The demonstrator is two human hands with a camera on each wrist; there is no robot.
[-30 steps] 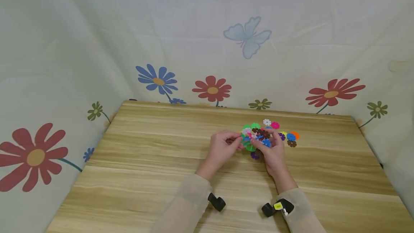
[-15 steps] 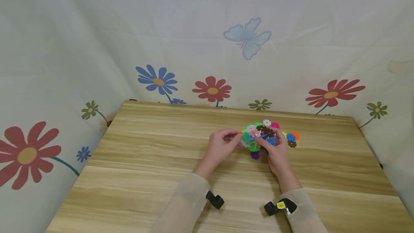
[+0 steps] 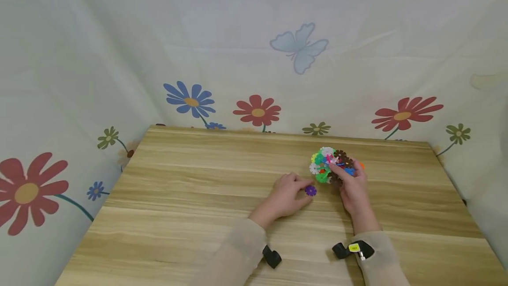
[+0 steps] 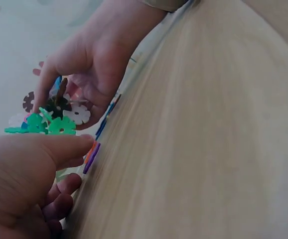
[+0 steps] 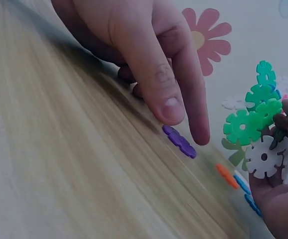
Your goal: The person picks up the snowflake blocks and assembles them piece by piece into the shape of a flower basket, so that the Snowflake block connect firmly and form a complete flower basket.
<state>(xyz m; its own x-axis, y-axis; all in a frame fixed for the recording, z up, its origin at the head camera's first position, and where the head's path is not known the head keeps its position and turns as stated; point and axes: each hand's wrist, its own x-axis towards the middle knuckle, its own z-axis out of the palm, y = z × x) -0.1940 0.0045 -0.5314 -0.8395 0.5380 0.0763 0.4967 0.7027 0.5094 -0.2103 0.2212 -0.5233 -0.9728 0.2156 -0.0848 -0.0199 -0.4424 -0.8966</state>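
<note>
A purple notched snowflake disc (image 3: 311, 190) lies on the wooden table. My left hand (image 3: 286, 195) is over it, thumb and index finger spread on either side; in the right wrist view a gap shows between the thumb tip and the index finger, around the purple disc (image 5: 179, 142). My right hand (image 3: 353, 191) holds a cluster of joined snowflake discs (image 3: 322, 175), in green, white, brown, blue and other colours, raised above the table. Its thumb presses on the near side of the cluster, while the other fingers are partly hidden behind it.
Loose discs lie beyond the right hand: an orange disc (image 5: 226, 176) and blue discs (image 5: 253, 205), mostly hidden in the head view. A flower-printed cloth (image 3: 222, 47) hangs behind the wooden table (image 3: 178, 180) and along its sides.
The left hand has left the cluster and come down to the purple disc. The right hand has moved the cluster a little to the right.
</note>
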